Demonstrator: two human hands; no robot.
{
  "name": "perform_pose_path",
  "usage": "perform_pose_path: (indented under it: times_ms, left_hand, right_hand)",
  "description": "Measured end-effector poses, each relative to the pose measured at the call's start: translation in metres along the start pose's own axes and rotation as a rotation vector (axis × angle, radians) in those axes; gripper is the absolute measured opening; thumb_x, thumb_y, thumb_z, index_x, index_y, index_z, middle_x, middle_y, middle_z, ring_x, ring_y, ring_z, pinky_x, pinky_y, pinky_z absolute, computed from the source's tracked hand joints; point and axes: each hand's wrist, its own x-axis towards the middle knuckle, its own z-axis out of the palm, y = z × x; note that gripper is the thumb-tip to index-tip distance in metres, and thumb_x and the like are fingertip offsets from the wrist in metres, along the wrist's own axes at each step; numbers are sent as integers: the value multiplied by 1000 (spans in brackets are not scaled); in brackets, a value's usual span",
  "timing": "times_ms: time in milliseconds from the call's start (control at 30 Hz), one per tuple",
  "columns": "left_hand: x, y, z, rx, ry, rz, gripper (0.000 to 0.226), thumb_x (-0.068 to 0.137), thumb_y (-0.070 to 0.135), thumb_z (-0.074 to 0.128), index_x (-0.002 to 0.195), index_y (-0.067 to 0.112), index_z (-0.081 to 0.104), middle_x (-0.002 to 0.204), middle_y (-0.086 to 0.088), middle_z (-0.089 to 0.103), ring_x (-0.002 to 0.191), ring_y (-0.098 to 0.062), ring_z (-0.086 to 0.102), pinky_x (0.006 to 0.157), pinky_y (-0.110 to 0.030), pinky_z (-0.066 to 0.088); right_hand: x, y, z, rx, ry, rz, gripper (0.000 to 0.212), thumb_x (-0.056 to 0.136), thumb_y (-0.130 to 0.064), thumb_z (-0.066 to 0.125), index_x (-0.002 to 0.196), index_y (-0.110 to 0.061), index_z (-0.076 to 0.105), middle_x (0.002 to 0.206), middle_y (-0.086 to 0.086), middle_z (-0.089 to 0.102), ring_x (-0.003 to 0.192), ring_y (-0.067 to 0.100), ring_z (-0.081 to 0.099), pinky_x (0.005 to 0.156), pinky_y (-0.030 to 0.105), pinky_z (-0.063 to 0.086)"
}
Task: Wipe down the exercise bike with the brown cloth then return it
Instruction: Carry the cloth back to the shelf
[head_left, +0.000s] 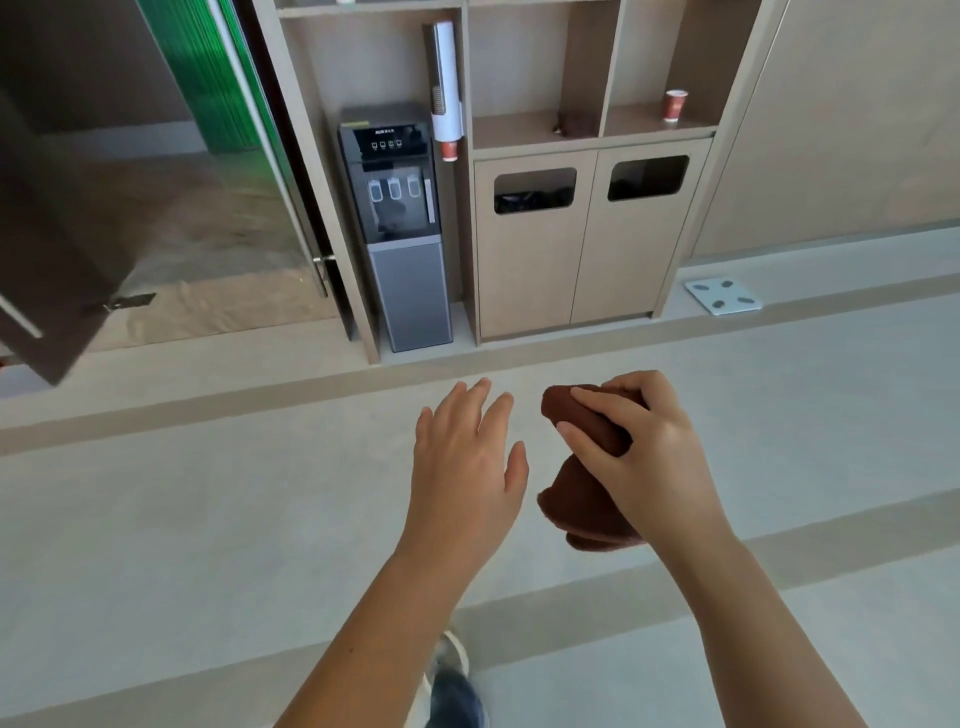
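Above floor (208, 519): right hand (644, 457) grips brown cloth (582, 499); left hand (462, 467) spread. Bin cabinet (519, 270) holds black bag (532, 200); shelf (649, 130) holds cup (674, 105).

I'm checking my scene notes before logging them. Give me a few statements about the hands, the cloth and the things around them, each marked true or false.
1. The right hand grips the cloth. True.
2. The left hand holds the cloth too. False: it is open and holds nothing.
3. A red cup stands on a shelf. True.
4. The scale lies on the dispenser. False: it lies on the floor, right of the cabinet.
5. The bike is in view. False: none shows.
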Motion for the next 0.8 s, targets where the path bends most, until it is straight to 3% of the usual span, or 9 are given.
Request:
perform_pose_path:
  times_ms: [300,467,667,800]
  left_hand:
    - [226,-101,24,-66,100,-67,46,92,31,45,135,17,38,146,-4,33,135,-22,22,112,-41,17]
    - [334,-157,25,-27,153,-98,44,91,25,49,132,12,43,143,-9,38,133,-26,27,109,-41,18]
    - [453,-193,51,7,124,-117,46,92,29,47,135,16,39,145,-5,34,135,-23,23,110,-41,14]
    - [549,-208,69,35,183,-112,45,90,25,52,132,12,44,141,-9,40,133,-27,28,108,-45,20]
  right_hand:
    - [229,16,124,-32,-84,-51,34,79,-28,71,112,-19,66,108,3,52,95,23,55,85,30,46]
    - [342,15,183,3,-134,-99,36,80,-28,70,114,-20,65,110,3,51,99,25,54,88,34,47]
    - [455,50,234,16,-163,-89,36,79,-28,70,114,-21,65,111,2,50,99,24,54,88,31,46]
    - [545,81,264,48,-133,-123,35,79,-28,71,112,-19,66,112,2,51,98,22,54,87,29,45]
